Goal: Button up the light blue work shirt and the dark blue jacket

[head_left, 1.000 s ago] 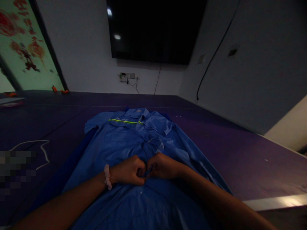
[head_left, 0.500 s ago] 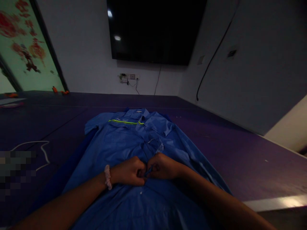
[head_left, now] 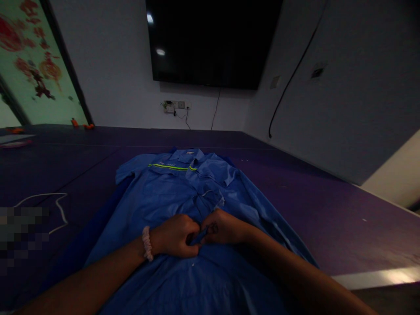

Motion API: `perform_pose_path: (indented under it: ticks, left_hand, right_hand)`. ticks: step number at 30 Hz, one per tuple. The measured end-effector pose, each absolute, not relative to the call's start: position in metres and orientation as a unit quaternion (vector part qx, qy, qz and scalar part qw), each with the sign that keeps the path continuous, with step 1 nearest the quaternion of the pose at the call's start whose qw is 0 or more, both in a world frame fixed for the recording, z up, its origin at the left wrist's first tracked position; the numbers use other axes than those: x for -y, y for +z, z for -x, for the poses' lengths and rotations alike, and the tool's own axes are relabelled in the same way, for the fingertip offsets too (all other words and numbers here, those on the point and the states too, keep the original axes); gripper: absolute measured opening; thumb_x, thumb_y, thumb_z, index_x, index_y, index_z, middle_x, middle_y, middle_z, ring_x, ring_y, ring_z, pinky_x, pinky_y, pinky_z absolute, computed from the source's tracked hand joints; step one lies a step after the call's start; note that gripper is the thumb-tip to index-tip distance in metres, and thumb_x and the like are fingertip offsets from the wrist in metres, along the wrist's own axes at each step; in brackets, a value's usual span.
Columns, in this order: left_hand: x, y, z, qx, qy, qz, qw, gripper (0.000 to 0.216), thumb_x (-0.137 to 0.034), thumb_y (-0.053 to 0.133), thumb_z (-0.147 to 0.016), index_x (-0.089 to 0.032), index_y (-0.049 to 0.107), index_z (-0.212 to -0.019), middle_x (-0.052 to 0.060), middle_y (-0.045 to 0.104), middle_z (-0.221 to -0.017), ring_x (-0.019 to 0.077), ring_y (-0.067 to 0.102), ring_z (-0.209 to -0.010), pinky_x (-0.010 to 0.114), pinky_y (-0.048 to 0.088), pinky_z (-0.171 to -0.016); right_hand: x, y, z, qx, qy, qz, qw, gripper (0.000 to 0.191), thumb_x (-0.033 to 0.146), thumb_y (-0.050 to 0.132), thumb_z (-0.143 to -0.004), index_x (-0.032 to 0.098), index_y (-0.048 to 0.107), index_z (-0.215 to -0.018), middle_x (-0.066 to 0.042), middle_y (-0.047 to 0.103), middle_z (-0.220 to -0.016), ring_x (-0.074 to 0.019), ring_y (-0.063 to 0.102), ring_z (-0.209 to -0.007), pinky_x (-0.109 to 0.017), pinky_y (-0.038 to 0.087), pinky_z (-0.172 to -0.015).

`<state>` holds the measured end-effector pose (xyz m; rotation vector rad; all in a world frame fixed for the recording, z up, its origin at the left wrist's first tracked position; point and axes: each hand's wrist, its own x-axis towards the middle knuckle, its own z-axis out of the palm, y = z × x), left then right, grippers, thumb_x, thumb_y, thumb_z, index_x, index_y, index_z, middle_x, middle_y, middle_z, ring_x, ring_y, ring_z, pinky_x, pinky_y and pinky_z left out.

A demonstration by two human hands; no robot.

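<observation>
Blue shirt [head_left: 164, 199], short-sleeved, one. Lies flat and front up beneath both hands, collar pointing away from the fingers; its cloth continues on the near side of the fingertips, below the wrists and out to either side.

Left hand [head_left: 179, 236], one. Thumb and forefinger bent toward each other, pinching a narrow fold of the shirt front; the fold shows in the gap between them. Wrist bears a pink scrunchie [head_left: 147, 243], well behind the fingertips.

Right hand [head_left: 225, 227], one. Fingers curled, thumb and forefinger pinching the other end of the same fold, just beside the left fingertips. Whether the two hands touch, cannot tell; exact contact of the tips lost in shadow.

Shirt details. Front edge with a pale border [head_left: 220, 202], rumpled, just beyond the right fingers. Yellow-green stripe [head_left: 169, 166], across the chest, farther ahead of both hands. Collar [head_left: 190, 154], farthest part of the shirt from the fingers. Small pale spot [head_left: 193, 264], just on the near side of the left thumb.

Surroundings. Darker blue cloth [head_left: 113, 205], under the shirt, left of the left hand. White cord [head_left: 61, 203], well left of the fingers. Purple floor [head_left: 275, 188], beneath all.
</observation>
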<state>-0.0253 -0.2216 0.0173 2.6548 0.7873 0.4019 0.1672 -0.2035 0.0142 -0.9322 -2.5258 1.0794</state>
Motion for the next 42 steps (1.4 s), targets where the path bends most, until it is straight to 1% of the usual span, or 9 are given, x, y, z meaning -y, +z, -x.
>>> perform_pose_path:
  ticks: [5,11,18,23,28,34,42]
  left_hand:
    - [0.2209,0.0168,0.025,-0.275,0.143,-0.934,0.175,0.019,-0.022,0.058,-0.066,-0.014,0.048,-0.053,-0.002,0.049,-0.05,0.0054,0.042,-0.046,0.018,0.029,-0.045]
    - [0.2194,0.0166,0.0252,-0.278,0.15,-0.928,0.196,0.019,-0.019,0.057,-0.065,-0.014,0.047,-0.05,-0.004,0.047,-0.048,0.0042,0.039,-0.044,0.017,0.028,-0.044]
    - [0.2157,0.0153,0.0263,-0.273,0.148,-0.925,0.22,0.018,-0.016,0.057,-0.064,-0.013,0.045,-0.05,-0.005,0.045,-0.048,0.0033,0.038,-0.044,0.016,0.027,-0.044]
    - [0.2142,0.015,0.0268,-0.266,0.151,-0.922,0.236,0.018,-0.014,0.055,-0.065,-0.013,0.045,-0.05,-0.005,0.045,-0.047,0.0032,0.038,-0.044,0.016,0.027,-0.044]
    - [0.2132,0.0141,0.0266,-0.264,0.156,-0.919,0.249,0.017,-0.012,0.055,-0.065,-0.012,0.046,-0.05,-0.005,0.046,-0.048,0.0028,0.038,-0.044,0.016,0.026,-0.043]
    - [0.2138,0.0163,0.0262,-0.265,0.149,-0.913,0.273,0.016,-0.011,0.054,-0.065,-0.012,0.047,-0.05,-0.005,0.048,-0.048,0.0028,0.039,-0.044,0.015,0.026,-0.042]
    - [0.2131,0.0169,0.0266,-0.259,0.138,-0.91,0.294,0.015,-0.008,0.053,-0.064,-0.012,0.046,-0.051,-0.006,0.046,-0.049,0.0028,0.04,-0.045,0.014,0.028,-0.044]
  right_hand:
    - [0.2034,0.0155,-0.1672,0.868,0.366,0.311,0.122,0.026,0.033,0.066,-0.066,0.012,0.067,-0.082,0.003,0.053,-0.055,-0.006,0.045,-0.048,-0.016,0.031,-0.044]
    - [0.2049,0.0172,-0.1656,0.876,0.346,0.314,0.12,0.022,0.029,0.065,-0.067,0.011,0.066,-0.08,0.002,0.055,-0.057,-0.0065,0.048,-0.049,-0.015,0.033,-0.045]
    - [0.2037,0.0151,-0.1659,0.888,0.319,0.303,0.133,0.022,0.03,0.064,-0.069,0.011,0.066,-0.081,0.002,0.054,-0.055,-0.0067,0.048,-0.049,-0.016,0.032,-0.045]
    - [0.2045,0.0155,-0.1652,0.883,0.326,0.309,0.137,0.021,0.028,0.063,-0.07,0.011,0.067,-0.081,0.002,0.053,-0.054,-0.006,0.045,-0.047,-0.016,0.03,-0.043]
    - [0.2055,0.0162,-0.1651,0.877,0.345,0.303,0.142,0.021,0.025,0.06,-0.072,0.012,0.068,-0.086,0.003,0.053,-0.054,-0.0054,0.043,-0.046,-0.015,0.03,-0.043]
    - [0.2063,0.0171,-0.1638,0.877,0.336,0.311,0.145,0.02,0.025,0.061,-0.071,0.011,0.068,-0.084,0.002,0.053,-0.053,-0.006,0.045,-0.046,-0.015,0.031,-0.043]
    - [0.2065,0.0116,-0.1635,0.886,0.324,0.286,0.167,0.016,0.021,0.061,-0.07,0.011,0.068,-0.08,0.002,0.052,-0.051,-0.0048,0.043,-0.044,-0.015,0.03,-0.041]
